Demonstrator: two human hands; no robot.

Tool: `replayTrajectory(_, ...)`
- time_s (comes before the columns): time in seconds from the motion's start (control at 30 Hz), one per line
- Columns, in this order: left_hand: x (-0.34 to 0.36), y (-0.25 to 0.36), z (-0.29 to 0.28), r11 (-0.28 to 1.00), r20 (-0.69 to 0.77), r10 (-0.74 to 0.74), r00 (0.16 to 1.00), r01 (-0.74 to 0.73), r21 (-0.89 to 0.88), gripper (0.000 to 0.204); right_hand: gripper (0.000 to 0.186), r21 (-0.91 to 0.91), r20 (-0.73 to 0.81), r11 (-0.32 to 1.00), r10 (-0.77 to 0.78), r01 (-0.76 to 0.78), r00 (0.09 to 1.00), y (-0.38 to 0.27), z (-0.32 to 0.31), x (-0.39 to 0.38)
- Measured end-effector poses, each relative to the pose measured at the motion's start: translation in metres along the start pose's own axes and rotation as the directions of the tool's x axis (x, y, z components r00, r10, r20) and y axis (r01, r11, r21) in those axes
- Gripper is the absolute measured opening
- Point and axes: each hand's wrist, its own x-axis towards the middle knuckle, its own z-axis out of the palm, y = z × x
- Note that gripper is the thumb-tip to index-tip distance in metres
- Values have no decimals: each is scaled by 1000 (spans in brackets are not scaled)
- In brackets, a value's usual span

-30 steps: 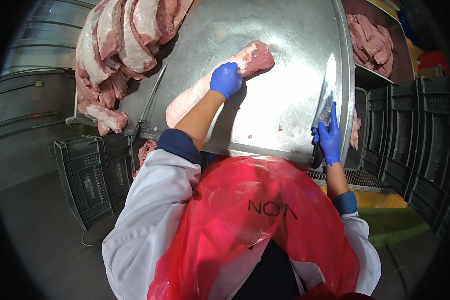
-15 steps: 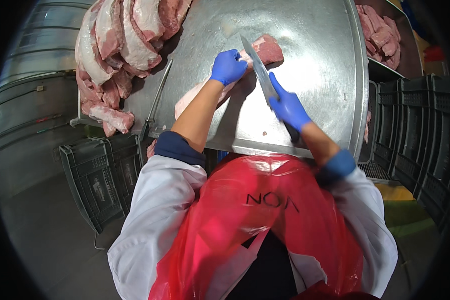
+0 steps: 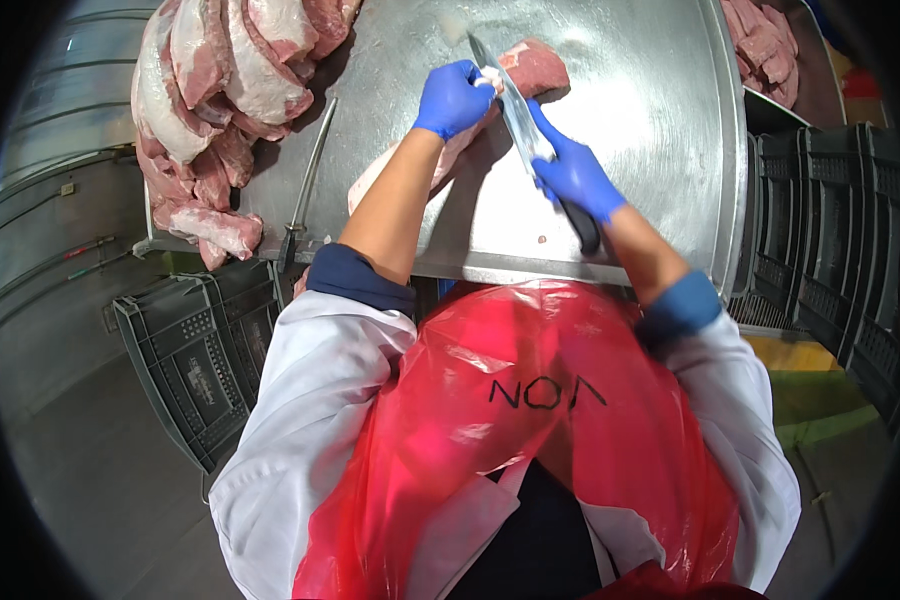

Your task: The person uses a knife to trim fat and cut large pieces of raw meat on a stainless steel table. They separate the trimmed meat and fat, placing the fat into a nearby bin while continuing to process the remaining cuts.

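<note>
A long piece of raw meat (image 3: 536,70) lies slantwise on the steel table (image 3: 630,60), its red cut end to the far right. Its paler near part passes beneath my left forearm. My blue-gloved left hand (image 3: 456,100) is closed in a pinch on a whitish flap of fat (image 3: 489,78) at the meat's upper side. In my gloved right hand (image 3: 580,178) is a butcher's knife (image 3: 511,112), the index finger stretched along the blade. The blade lies across the meat right beside my left fingers, its tip pointing away from me. Whitish bits cling near the blade's heel.
A heap of large meat pieces (image 3: 220,95) covers the table's left side. Beside it lies a sharpening steel (image 3: 315,165). A bin of meat chunks (image 3: 762,50) stands at far right, above dark stacked crates (image 3: 810,210). Another dark crate (image 3: 192,365) stands at lower left.
The knife has shifted slightly left and away from me, closer to my left fingers. A pale flap of fat now shows at my left fingertips. The whole view has shifted slightly.
</note>
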Motion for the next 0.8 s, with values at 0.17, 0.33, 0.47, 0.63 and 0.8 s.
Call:
replayTrajectory(0.17, 4, 5, -5, 1000, -6, -27, 1000, 27, -10, 30, 72, 202, 12, 977, -67, 64, 998, -25, 1, 54)
replayTrajectory(0.33, -5, -11, -8, 994, -85, -71, 994, 63, -91, 33, 71, -24, 65, 999, -24, 25, 998, -7, 8, -13)
replayTrajectory(0.47, -4, -4, -9, 966, -78, -100, 992, 78, -248, 29, 73, 86, 65, 992, -100, 95, 993, -30, 9, 45)
replayTrajectory(0.63, -20, -13, -15, 898, -189, -252, 949, 157, -410, 16, 72, -93, 204, 995, -7, 27, 979, -10, 17, -14)
replayTrajectory(0.8, -30, 10, -19, 862, -252, -208, 945, 55, -505, 16, 73, -66, 135, 986, -143, 152, 980, -16, 21, 52)
